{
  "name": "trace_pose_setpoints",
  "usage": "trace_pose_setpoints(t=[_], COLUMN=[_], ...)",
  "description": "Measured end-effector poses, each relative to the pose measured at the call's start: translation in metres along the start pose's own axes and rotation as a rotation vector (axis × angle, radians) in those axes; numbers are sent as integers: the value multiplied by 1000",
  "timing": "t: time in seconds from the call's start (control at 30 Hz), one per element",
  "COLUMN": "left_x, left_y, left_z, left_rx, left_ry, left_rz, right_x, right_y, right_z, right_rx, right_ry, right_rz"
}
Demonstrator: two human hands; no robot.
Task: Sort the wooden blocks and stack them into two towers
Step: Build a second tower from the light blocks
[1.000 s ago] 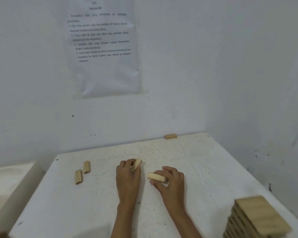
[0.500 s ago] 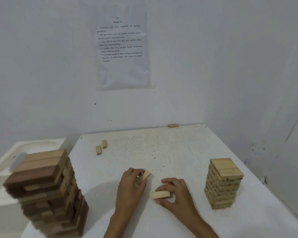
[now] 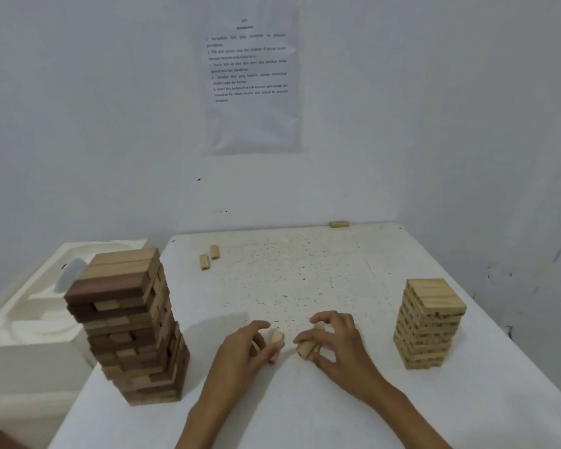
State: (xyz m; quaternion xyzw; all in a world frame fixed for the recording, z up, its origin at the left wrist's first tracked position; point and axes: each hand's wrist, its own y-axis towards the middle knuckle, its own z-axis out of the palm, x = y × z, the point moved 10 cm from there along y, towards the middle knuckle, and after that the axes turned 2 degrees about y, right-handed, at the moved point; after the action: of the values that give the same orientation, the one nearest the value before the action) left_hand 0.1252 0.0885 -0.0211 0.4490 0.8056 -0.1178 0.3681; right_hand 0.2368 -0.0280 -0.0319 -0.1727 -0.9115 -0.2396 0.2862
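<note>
White walls (image 3: 110,124) hem the speckled table (image 3: 305,406), dark tower (image 3: 127,325) and pale tower (image 3: 429,325).

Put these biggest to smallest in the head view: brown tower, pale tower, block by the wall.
1. Brown tower, clearly largest, though nearest the camera.
2. Pale tower.
3. Block by the wall, tiny here, but farthest away, so partly distance.

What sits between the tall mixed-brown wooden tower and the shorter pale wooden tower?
In the head view, the left hand grips one small pale wooden block and the right hand grips another pale block, over the white table.
</note>
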Motion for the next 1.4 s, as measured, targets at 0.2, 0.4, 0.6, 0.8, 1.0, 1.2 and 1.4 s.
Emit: trace_pose_setpoints(t=[0.2, 0.4, 0.6, 0.8, 1.0, 1.2, 1.4], left_x=[6, 3, 4, -3, -3, -4, -4], left_y=[3, 10, 13, 14, 21, 26, 24], left_z=[12, 14, 20, 24, 31, 33, 28], left_rx=[227, 184, 153, 196, 263, 282, 206], left_ry=[-106, -46, 16, 38, 73, 115, 79], left_rz=[42, 109, 147, 192, 165, 171, 176], right_x=[-4, -19, -24, -17, -26, -25, -16], right_y=[-3, -7, -11, -9, -2, 8, 15], right_z=[8, -3, -8, 2, 2, 4, 8], right_rx=[127, 0, -77, 57, 163, 246, 314], right_ry=[-7, -47, 94, 86, -2, 25, 27], right_rz=[41, 134, 127, 92, 130, 124, 104])
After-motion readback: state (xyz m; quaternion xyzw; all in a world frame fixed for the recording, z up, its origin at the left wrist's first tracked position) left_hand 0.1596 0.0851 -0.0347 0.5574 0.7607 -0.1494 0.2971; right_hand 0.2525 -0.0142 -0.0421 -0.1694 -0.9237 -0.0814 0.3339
